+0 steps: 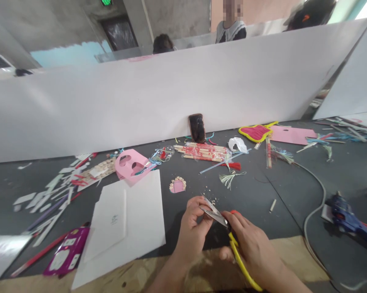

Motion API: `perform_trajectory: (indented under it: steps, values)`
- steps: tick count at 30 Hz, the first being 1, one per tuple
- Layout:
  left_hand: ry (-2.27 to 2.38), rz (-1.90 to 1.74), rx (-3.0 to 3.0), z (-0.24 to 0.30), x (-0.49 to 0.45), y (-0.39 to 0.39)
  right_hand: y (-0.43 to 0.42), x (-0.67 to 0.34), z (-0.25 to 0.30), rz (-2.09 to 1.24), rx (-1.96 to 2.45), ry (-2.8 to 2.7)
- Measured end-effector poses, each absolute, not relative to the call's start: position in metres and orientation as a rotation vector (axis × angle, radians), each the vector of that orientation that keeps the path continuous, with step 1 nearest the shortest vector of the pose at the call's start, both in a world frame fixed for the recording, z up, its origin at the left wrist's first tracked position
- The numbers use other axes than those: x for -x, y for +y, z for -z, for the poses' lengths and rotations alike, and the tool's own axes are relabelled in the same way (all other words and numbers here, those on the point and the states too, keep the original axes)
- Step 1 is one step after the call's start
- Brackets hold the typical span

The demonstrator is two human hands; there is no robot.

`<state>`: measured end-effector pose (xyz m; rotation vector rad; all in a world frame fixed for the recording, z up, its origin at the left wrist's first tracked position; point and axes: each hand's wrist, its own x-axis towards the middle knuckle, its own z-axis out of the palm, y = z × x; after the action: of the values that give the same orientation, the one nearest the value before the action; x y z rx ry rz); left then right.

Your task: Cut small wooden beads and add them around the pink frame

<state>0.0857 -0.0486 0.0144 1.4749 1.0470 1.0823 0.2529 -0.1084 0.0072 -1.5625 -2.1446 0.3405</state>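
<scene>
My right hand grips yellow-handled scissors near the table's front edge, their blades pointing left and up. My left hand is closed in a pinch at the blade tips, holding something too small to make out. Just beyond the hands lie tiny pale beads and a small pink piece edged with beads. White paper sheets lie to the left of my left hand.
A blue glue gun with its grey cable lies at the right. A phone leans on the white partition. Packed sticks, pink card shapes, a yellow-rimmed fan and paper scraps cover the dark table. People sit behind the partition.
</scene>
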Motion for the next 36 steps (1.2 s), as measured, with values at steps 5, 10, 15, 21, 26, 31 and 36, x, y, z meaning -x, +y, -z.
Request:
perform_trajectory:
  steps: [5,10,15,21,26,31,36]
  values:
    - [1.010,-0.987,-1.374,-0.0125,-0.0838,-0.0474,-0.1062,-0.2536,-0.0064,-0.506,1.530,-2.120]
    - [1.079,-1.013,-1.511,-0.0102,-0.0842,-0.0502,-0.1072,-0.2544,-0.0057,-0.554,1.592,-2.083]
    - [1.162,-1.098,-1.695,-0.0104,-0.0834,-0.0509,-0.1074,-0.2553,-0.0054,-0.463,1.618,-2.088]
    - [1.154,-1.199,-1.681,-0.0079,-0.0836,-0.0504,-0.1062,-0.2539,-0.0098,-0.426,1.627,-2.139]
    - [1.136,-1.191,-1.679,-0.0058,-0.0838,-0.0497,-0.1071,-0.2518,-0.0092,-0.423,1.624,-2.134]
    - [1.164,-1.177,-1.709,-0.0070,-0.0845,-0.0480,-0.1066,-0.2482,-0.0044,-0.388,1.649,-2.122]
    - [1.188,-1.161,-1.718,-0.0097,-0.0849,-0.0478,-0.1047,-0.2457,-0.0046,-0.415,1.620,-2.124]
